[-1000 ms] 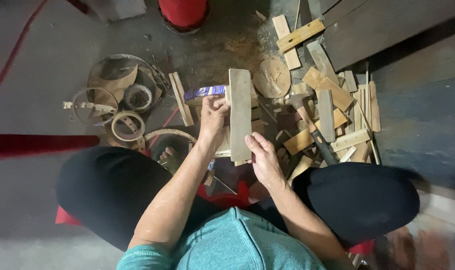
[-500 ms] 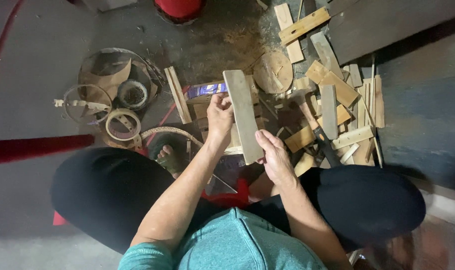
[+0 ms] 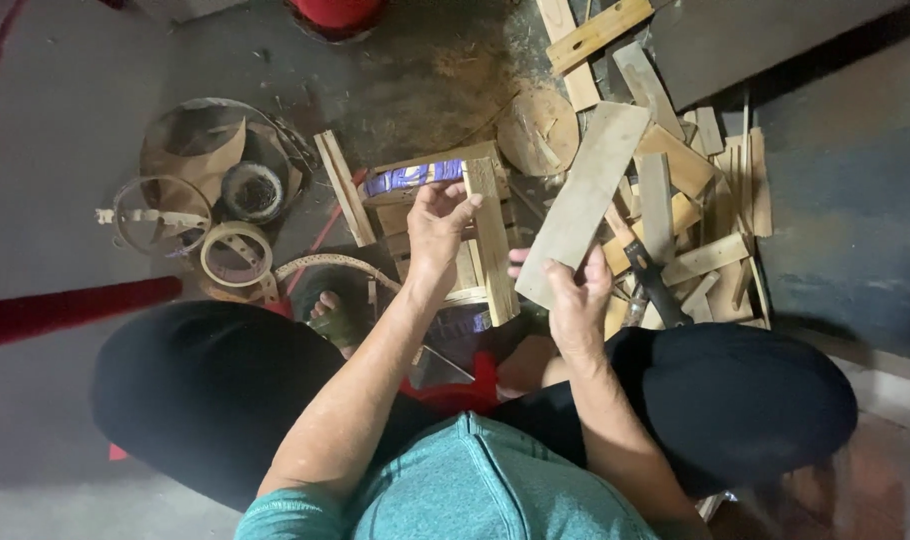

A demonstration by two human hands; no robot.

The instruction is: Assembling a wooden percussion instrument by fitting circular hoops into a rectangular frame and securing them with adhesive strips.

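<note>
My right hand point(image 3: 575, 295) grips the near end of a flat grey wooden board point(image 3: 587, 195), which tilts away up and to the right over the scrap pile. My left hand point(image 3: 437, 228) hangs with fingers apart over a narrow wooden strip point(image 3: 493, 240) lying on a low stack of wooden pieces point(image 3: 415, 215); whether the fingers touch the strip is unclear. A purple printed wrapper point(image 3: 407, 178) lies on that stack just beyond the left hand. I sit cross-legged in black trousers, and a bare foot point(image 3: 327, 312) shows below the stack.
A heap of wooden offcuts point(image 3: 695, 190) lies to the right, with a black-handled tool point(image 3: 653, 280) in it. A round wooden disc point(image 3: 540, 130) sits behind the board. Bamboo rings and tape rolls point(image 3: 230, 235) lie at the left. A red container point(image 3: 337, 12) stands at the top.
The board has swung from upright in both hands to tilted right, held by my right hand alone. My left hand has let go of it and hovers over the narrow strip.
</note>
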